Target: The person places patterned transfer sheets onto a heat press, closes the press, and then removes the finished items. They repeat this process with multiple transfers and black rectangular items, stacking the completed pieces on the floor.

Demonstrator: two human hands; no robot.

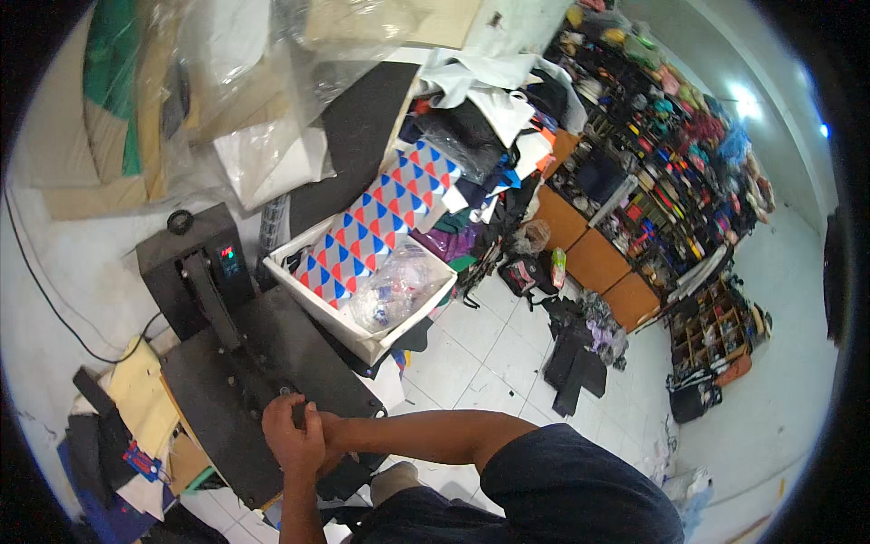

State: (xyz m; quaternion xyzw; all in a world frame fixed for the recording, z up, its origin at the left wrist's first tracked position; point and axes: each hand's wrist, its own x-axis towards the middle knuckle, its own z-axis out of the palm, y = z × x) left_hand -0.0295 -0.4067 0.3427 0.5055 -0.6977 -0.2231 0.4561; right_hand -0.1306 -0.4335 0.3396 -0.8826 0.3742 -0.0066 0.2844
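Both my hands meet at the front of a black heat press (299, 349), above its flat dark plate. My left hand (292, 440) is curled, its thumb up and its fingers bent over near the end of the machine's central arm (214, 304). What lies inside its grip is hidden. My right hand (335, 437) comes across from the right and presses against the left one, which covers its fingers. At the back of the press stands a control box (195, 272) with a small lit display (227, 253).
Beside the press, a white box (412, 313) holds a patterned roll (376, 222) and clear plastic. Piled fabric (480, 136) and crammed shelves (652, 172) lie beyond. Dark bags (575, 363) rest on the tiled floor (471, 354). Cardboard and scraps (140, 399) sit at left.
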